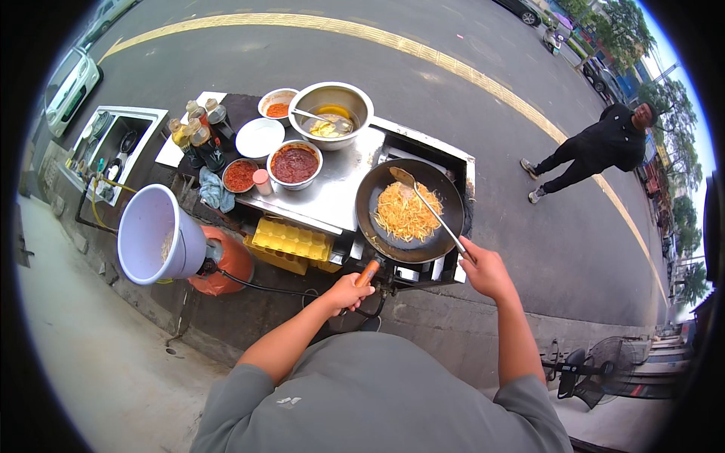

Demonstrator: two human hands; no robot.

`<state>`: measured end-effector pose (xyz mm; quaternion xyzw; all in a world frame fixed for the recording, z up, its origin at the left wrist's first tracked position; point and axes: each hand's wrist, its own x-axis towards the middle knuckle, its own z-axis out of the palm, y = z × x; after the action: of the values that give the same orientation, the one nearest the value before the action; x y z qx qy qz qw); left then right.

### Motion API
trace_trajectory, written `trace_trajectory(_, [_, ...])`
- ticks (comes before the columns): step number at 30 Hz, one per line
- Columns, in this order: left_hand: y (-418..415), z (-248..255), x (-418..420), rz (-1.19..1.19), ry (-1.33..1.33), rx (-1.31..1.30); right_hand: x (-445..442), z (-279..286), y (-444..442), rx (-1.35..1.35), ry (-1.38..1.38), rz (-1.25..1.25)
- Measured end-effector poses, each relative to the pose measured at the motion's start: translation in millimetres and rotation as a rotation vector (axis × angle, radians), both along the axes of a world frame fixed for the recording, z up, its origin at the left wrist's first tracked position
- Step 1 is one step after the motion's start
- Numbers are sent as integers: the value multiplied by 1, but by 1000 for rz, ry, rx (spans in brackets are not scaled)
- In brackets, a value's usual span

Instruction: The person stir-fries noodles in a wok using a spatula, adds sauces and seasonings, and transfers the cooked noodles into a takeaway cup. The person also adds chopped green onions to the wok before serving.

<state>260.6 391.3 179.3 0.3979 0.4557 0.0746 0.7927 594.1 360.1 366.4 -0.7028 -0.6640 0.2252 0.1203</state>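
Observation:
My left hand (pixel 349 293) grips the wooden handle (pixel 368 274) of a dark wok (pixel 371 187) that sits over the burner of a metal cart. In my right hand (pixel 484 268) is the handle end of a metal wok spatula (pixel 439 217). Its blade rests at the far side of the wok, by the upper edge of a mound of noodles (pixel 409 218). The noodles look yellow-orange and lie in the middle of the pan. Left of the wok, a bowl of dark red sauce (pixel 294 165) stands on the steel worktop (pixel 334 195).
A large steel bowl (pixel 362 99) holds oil and a ladle. Several sauce bottles (pixel 207 139) stand left, near a blue cloth (pixel 215 191). Yellow egg trays (pixel 291 239) sit below. A gas cylinder (pixel 226 266) and a pale bucket (pixel 148 235) are at left. A person (pixel 600 139) stands right.

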Motion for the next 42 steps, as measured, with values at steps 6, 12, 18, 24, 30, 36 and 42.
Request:
trace_trajectory(6, [-18, 42, 20, 37, 75, -1, 36, -53, -34, -248, -276, 123])
trace_trajectory(12, [19, 61, 72, -15, 158, 56, 92, -71, -10, -268, -12, 178])
trace_trajectory(18, [-26, 67, 32, 23, 89, 61, 114, -53, -24, -475, 153, 112])
trace_trajectory(24, [17, 35, 75, -31, 49, 102, 126, -127, -28, -59, -80, 116])
trace_trajectory(30, [-6, 38, 36, -82, 57, 119, 107, -55, -45, -760, 583, -199])
trace_trajectory(36, [-15, 50, 16, -69, 112, 157, 79, -64, -48, -167, -167, -34])
trace_trajectory(42, [43, 45, 42, -162, 108, 250, 76, -10, -44, -339, -129, 113])
